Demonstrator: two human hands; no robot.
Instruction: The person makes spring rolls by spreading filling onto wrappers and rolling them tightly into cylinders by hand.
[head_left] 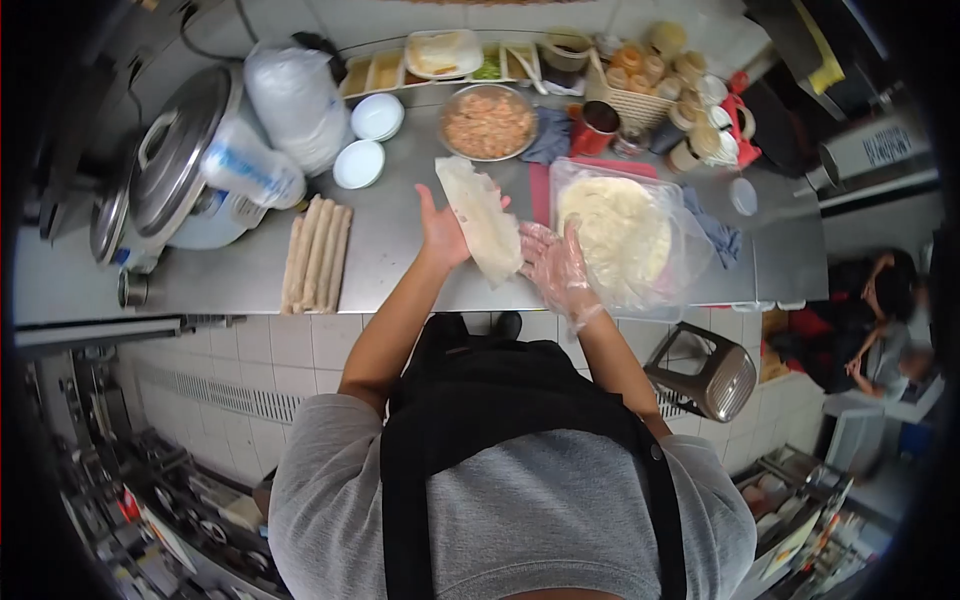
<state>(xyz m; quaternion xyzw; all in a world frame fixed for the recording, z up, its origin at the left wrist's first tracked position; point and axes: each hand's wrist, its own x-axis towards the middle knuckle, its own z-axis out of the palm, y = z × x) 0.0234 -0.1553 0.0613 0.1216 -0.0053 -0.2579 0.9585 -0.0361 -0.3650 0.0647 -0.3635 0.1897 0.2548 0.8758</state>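
A thin, pale wrapper sheet (482, 222) lies slanted across my left hand (445, 235), which supports it from beneath above the steel counter. My left thumb sticks out to the side, and some fingertips show past the sheet's far edge. My right hand (556, 265), in a clear plastic glove, is beside the sheet's right edge with its fingers stretched out. Whether its fingertips touch the sheet is hard to tell. Just right of that hand, a clear plastic tub (690, 240) holds a pale, smooth paste (615, 228). Several long pale rolls (318, 255) lie side by side at the left.
Behind the sheet stands a metal bowl of pinkish chopped filling (489, 122). White bowls (359, 164), a plastic bag (295, 105) and a large lidded pot (180, 150) stand left. A basket of bottles (640, 85) is back right; a stool (715, 375) stands below the counter.
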